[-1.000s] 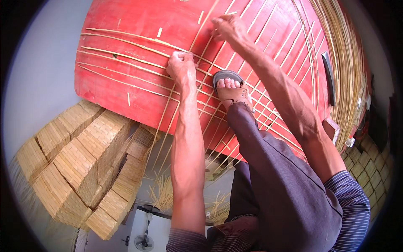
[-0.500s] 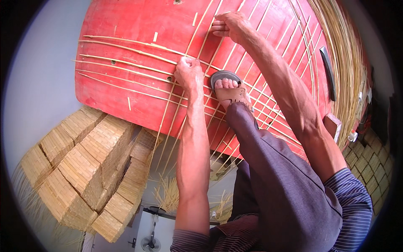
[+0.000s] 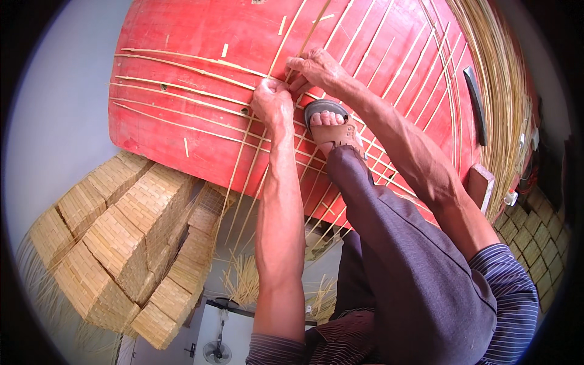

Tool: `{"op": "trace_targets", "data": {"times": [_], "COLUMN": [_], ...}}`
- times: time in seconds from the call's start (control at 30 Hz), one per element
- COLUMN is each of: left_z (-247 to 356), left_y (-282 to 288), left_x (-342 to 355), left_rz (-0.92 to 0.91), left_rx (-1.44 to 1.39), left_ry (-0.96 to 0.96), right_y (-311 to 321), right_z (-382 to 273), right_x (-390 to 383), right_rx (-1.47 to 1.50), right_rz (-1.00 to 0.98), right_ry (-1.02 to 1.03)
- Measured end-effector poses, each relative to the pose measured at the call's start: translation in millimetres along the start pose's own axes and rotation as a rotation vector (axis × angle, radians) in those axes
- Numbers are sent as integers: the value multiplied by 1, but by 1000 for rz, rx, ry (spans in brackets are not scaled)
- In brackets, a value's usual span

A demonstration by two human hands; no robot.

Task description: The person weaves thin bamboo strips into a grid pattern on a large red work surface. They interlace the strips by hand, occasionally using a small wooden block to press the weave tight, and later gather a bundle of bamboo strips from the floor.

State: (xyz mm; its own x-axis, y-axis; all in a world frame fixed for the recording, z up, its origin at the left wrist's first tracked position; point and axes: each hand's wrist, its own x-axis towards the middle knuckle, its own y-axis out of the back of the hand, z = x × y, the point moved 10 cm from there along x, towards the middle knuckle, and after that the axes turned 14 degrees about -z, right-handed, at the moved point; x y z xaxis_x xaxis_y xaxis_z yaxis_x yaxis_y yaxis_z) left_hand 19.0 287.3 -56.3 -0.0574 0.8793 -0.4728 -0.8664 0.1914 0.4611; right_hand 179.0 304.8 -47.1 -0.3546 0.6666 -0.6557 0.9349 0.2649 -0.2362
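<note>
Pale strips [image 3: 242, 149] across red board [image 3: 201, 152] | far: left hand [image 3: 274, 104], right hand [image 3: 320, 70] both curled | hold hidden, cannot tell

Woven stacks [image 3: 125, 234] stand at near left, a fan [image 3: 217, 351] nearer; at right, a dark bar [image 3: 475, 106] and a block [image 3: 481, 184].

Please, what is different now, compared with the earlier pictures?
The right hand has moved toward the body and leftward, beside the left hand; outstretched half a second ago, it now curls at a pale strip. Whether it grips this is unclear. The left hand stays at the crossing strips, the sandalled foot on the red board.
</note>
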Motion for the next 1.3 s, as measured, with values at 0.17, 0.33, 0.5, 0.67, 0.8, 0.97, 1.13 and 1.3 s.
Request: {"op": "trace_targets", "data": {"times": [0.17,0.33,0.5,0.67,0.8,0.97,1.13,1.3], "left_z": [-2,-5,21,13,13,10,21,23], "left_y": [-3,-3,-11,-26,-29,-27,-24,-24], "left_x": [-2,1,-26,-29,-30,-29,-33,-36], "left_rz": [-22,-73,-227,-254,-211,-140,-60,-63], "left_rx": [-78,-45,-188,-54,-33,43,177,155], "left_ry": [-11,36,82,75,55,61,2,26], "right_y": [-10,7,97,109,101,82,39,15], "right_z": [-3,1,-13,-9,-3,9,23,17], "right_x": [-20,-10,-36,-35,-27,-17,-23,-51], "right_rx": [-229,-154,-53,155,282,393,240,-46], "right_rz": [44,76,469,408,317,194,70,111], "right_ry": [78,65,129,151,131,97,-29,-88]}}
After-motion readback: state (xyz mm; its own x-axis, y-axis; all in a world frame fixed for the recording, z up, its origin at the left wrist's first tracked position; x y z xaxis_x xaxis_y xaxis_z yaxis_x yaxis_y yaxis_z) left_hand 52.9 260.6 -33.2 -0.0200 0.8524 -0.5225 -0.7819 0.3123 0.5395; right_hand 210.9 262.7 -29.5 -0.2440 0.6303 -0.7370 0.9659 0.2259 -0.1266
